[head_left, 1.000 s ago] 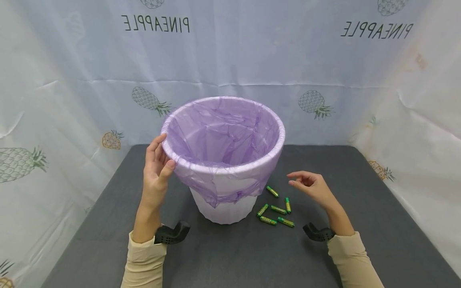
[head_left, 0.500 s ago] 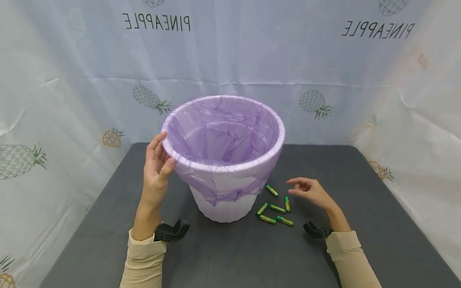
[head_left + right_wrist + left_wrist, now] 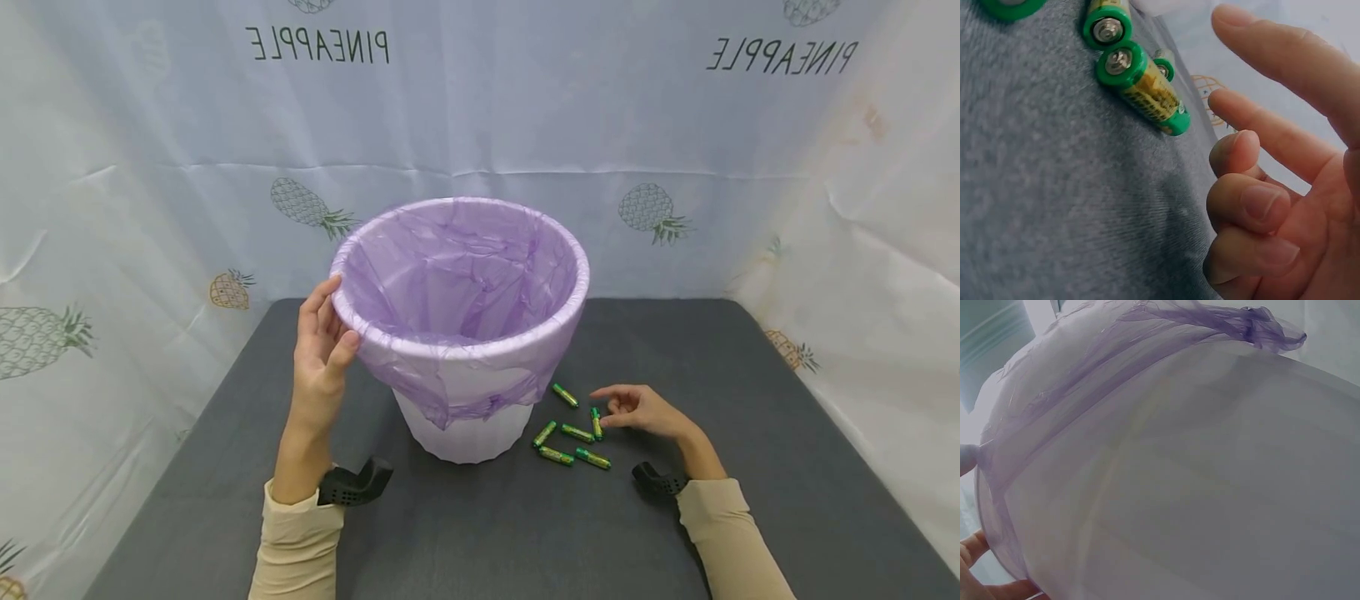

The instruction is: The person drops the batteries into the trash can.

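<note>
Green batteries lie near parted, empty right fingers; left fingers hold the bin.

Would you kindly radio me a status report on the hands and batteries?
Left hand touching lined trash bin near rim. Right hand holding nothing, near six green batteries on table. No obstacle visible between them.

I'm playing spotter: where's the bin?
In the head view, the bin stands mid-picture on the table, left grip at its rim, green batteries to its right.

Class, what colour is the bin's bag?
The bag is see-through purple, best seen in the head view.
</note>
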Action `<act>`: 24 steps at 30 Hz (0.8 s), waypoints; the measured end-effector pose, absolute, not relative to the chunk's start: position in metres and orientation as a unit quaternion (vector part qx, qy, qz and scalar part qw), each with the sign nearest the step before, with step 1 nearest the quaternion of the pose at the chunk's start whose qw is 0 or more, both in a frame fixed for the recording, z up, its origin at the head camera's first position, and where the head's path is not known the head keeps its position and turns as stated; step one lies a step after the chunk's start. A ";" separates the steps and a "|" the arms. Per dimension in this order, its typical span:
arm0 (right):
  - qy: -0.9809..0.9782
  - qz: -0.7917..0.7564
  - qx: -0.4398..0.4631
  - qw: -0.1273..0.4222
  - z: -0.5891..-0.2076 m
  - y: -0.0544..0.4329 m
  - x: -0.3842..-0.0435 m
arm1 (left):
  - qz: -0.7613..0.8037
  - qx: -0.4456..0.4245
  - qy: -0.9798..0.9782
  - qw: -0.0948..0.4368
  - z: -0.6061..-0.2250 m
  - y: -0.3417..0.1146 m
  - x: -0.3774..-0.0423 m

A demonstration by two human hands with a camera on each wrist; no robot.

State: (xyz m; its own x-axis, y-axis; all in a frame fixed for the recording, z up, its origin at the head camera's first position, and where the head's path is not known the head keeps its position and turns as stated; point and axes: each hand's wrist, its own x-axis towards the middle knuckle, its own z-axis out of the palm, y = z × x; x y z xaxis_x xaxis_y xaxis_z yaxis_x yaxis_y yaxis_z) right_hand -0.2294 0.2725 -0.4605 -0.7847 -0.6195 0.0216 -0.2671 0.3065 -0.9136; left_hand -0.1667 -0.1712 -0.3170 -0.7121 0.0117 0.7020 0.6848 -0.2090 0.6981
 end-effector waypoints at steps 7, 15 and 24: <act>0.802 -0.496 -0.275 0.188 -0.460 0.272 -0.228 | -0.717 -0.293 -0.587 0.237 -0.317 -0.171 -0.165; 0.816 -0.463 -0.284 0.195 -0.464 0.271 -0.230 | -0.720 -0.296 -0.582 0.238 -0.315 -0.170 -0.166; 0.825 -0.453 -0.278 0.193 -0.464 0.268 -0.228 | -0.717 -0.292 -0.587 0.236 -0.316 -0.171 -0.166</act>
State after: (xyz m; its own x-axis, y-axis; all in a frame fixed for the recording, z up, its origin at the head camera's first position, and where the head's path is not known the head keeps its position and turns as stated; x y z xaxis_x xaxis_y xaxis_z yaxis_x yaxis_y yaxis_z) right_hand -0.2279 0.2685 -0.4642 -0.7711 -0.6332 -0.0662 -0.2836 0.4346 -0.8548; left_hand -0.1655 -0.1705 -0.3163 -0.7186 0.0039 0.6954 0.6810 -0.1989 0.7048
